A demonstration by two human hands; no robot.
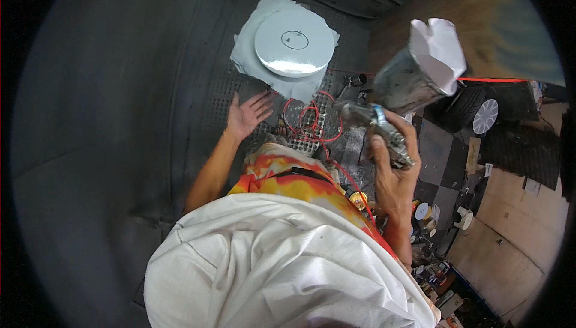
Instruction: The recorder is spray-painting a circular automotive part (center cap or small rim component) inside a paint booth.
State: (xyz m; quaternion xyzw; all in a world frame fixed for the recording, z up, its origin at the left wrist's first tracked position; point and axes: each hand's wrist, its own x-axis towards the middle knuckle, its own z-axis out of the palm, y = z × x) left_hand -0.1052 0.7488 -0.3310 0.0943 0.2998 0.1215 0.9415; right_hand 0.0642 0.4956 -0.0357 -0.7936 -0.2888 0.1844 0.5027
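Observation:
My right hand (396, 178) is wrapped around a metal spray gun (384, 127), raised at the right. On top of the gun sits a grey-smeared cup (402, 79) with a crumpled white paper liner (441, 58) standing out of its mouth. Palm up and fingers spread, my left hand (249, 115) holds nothing. Just beyond it lies a round, glossy pale disc (294, 58) with a small ringed centre and two little studs. Under the disc is a ragged-edged pale sheet (246, 55). What supports the sheet is mostly hidden.
A red hose (309, 121) lies coiled on the perforated floor (303, 145) and runs past my right side. At the right are a tyre (462, 109), a silver wheel cover (485, 117) and a white stool (463, 217). Cans and clutter fill the lower right. A dark wall (114, 118) rises at the left.

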